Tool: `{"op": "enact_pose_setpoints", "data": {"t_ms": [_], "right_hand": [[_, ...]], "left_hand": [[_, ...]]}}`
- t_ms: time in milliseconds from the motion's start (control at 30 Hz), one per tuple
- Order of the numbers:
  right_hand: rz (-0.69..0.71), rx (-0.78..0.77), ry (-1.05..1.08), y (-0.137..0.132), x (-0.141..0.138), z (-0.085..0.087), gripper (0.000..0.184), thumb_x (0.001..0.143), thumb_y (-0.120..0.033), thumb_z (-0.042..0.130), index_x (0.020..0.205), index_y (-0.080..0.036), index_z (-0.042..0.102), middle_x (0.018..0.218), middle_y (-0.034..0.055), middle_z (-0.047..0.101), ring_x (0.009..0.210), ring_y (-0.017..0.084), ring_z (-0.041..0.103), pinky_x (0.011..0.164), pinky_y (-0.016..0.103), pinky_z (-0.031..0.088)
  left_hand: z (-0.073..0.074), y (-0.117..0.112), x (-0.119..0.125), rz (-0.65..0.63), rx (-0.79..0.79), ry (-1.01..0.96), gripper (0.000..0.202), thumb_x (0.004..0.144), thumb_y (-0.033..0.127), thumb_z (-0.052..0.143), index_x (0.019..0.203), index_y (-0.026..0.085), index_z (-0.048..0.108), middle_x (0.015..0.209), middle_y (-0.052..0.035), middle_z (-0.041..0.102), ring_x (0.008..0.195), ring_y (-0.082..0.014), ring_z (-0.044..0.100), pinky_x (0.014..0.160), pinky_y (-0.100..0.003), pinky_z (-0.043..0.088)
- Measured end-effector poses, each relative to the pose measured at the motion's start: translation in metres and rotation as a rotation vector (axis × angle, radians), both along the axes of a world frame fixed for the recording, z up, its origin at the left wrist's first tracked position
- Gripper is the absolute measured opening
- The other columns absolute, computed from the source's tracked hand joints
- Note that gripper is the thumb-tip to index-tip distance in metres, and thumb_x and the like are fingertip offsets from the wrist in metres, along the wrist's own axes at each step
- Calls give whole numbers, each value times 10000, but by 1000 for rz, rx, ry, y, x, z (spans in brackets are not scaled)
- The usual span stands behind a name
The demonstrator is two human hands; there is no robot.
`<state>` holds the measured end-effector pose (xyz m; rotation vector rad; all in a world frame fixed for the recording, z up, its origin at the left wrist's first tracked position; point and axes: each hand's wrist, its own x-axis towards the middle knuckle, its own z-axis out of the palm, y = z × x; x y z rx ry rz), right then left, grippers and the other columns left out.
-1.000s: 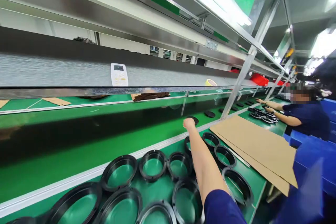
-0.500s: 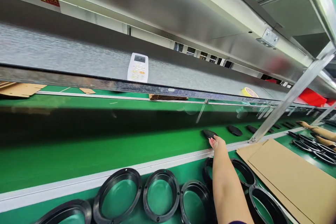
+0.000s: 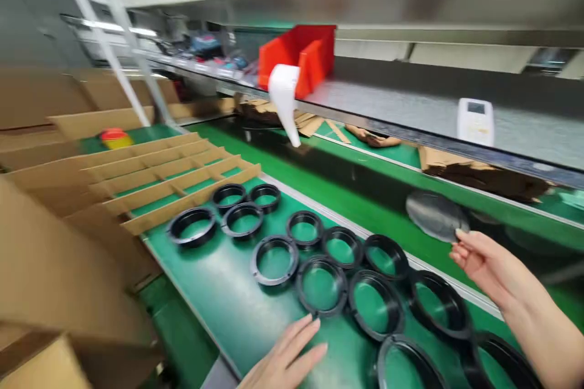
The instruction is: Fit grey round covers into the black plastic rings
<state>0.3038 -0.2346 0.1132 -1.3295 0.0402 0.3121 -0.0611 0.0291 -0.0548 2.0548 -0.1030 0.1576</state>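
Note:
Pinched between the thumb and fingers of my right hand (image 3: 479, 258) is a thin dark oval disc (image 3: 435, 216), raised above the green belt and blurred by motion. My left hand (image 3: 289, 355) lies flat on the green table, fingers stretched out and holding nothing. Its fingertips are close to a black ring (image 3: 322, 285); whether they touch it I cannot tell. Several more black rings stand across the table, among them a pair at the far end with a small ring (image 3: 229, 196) and a wider ring (image 3: 191, 226) in front of it.
A cardboard divider grid (image 3: 173, 179) sits at the table's far end, with cardboard boxes (image 3: 68, 267) at the left. Above the green belt (image 3: 278, 167) runs a metal shelf carrying a red bin (image 3: 298, 61) and a white remote (image 3: 476, 121). Another person's hand (image 3: 374, 137) shows beyond the belt.
My view has swung left toward the table's far end. My right hand has lifted the dark disc off the belt. My left hand has come into view over the table.

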Motion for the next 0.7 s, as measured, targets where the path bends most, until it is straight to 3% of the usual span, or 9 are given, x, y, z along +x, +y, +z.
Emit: {"op": "enact_pose_setpoints", "data": {"t_ms": [100, 167, 233, 333, 400, 500, 600, 700], "right_hand": [[336, 49, -11, 68, -105, 12, 398, 604, -336, 894, 694, -209, 528, 597, -23, 534, 541, 123, 533, 539, 251, 482], [503, 75, -5, 106, -174, 14, 433, 663, -415, 870, 716, -209, 493, 597, -22, 553, 554, 124, 542, 573, 248, 473], [606, 122, -9, 137, -228, 10, 425, 739, -440, 825, 745, -208, 469, 603, -28, 568, 572, 115, 551, 611, 236, 466], [666, 214, 68, 169, -285, -4, 405, 790, -446, 795, 790, -202, 471, 635, -29, 592, 596, 103, 568, 657, 236, 493], [689, 267, 183, 184, -313, -14, 418, 753, -444, 831, 828, -183, 513, 689, -18, 612, 624, 96, 586, 678, 244, 533], [769, 314, 298, 207, -349, -30, 492, 697, -458, 872, 942, -135, 593, 853, 40, 671, 658, 83, 621, 671, 229, 564], [1032, 256, 317, 222, -377, -41, 550, 710, -546, 830, 957, -97, 628, 940, 114, 699, 648, 105, 656, 603, 218, 561], [1366, 46, 124, 223, -384, -40, 524, 754, -595, 759, 895, -104, 642, 815, 109, 705, 592, 161, 666, 511, 245, 540]], "left_hand": [[27, 12, 3, 199, -311, -7, 941, 742, 565, 777, 1521, 420, 268, 1578, -90, 311, 1422, -375, 336, 1178, -583, 273], [54, 21, 13, 308, -535, -107, 1030, 697, 636, 785, 1528, 347, 250, 1513, -138, 374, 1360, -360, 410, 1142, -538, 328], [84, 31, 13, 307, -731, -210, 1052, 678, 674, 780, 1518, 321, 255, 1475, -141, 407, 1344, -340, 420, 1116, -492, 354], [115, 53, -10, 161, -986, -157, 977, 673, 557, 843, 1473, 283, 353, 1375, -135, 525, 1282, -332, 493, 1030, -452, 430], [123, 71, -31, 66, -1089, -51, 854, 665, 503, 858, 1376, 200, 493, 1211, -147, 635, 1133, -332, 600, 900, -416, 496], [122, 95, -57, -27, -1203, 32, 803, 669, 684, 776, 1222, 123, 617, 1024, -151, 703, 941, -305, 668, 773, -372, 520], [121, 113, -71, -73, -1359, 23, 859, 726, 841, 573, 1267, 173, 597, 1087, -147, 702, 1024, -331, 654, 880, -467, 508], [123, 128, -81, -100, -1471, 50, 829, 802, 844, 439, 1307, 200, 570, 1206, -151, 670, 1173, -366, 592, 1015, -596, 407]]}}
